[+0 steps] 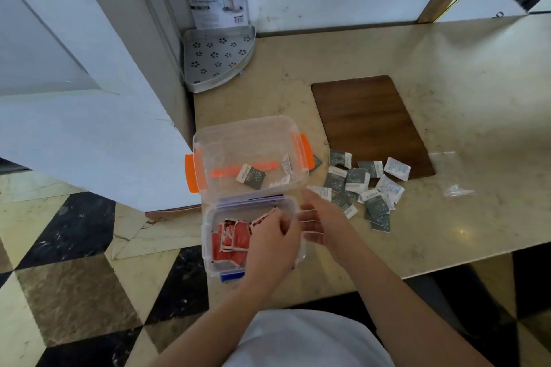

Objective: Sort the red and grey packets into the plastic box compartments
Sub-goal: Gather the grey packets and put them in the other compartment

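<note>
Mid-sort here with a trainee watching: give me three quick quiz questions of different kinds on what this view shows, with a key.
1. True or false: the red packets lie in the near box, below the left hand.
2. Which colour are most loose packets on the counter? A red, B grey, C blue.
3. Fill in: the far box has ___ clips.

Key: 1 true. 2 B: the grey packets lie right of the right hand, partly on the wooden board. 3 orange: orange clips.

Two clear boxes, one grey packet face-up inside, two hands, one wooden board.
</note>
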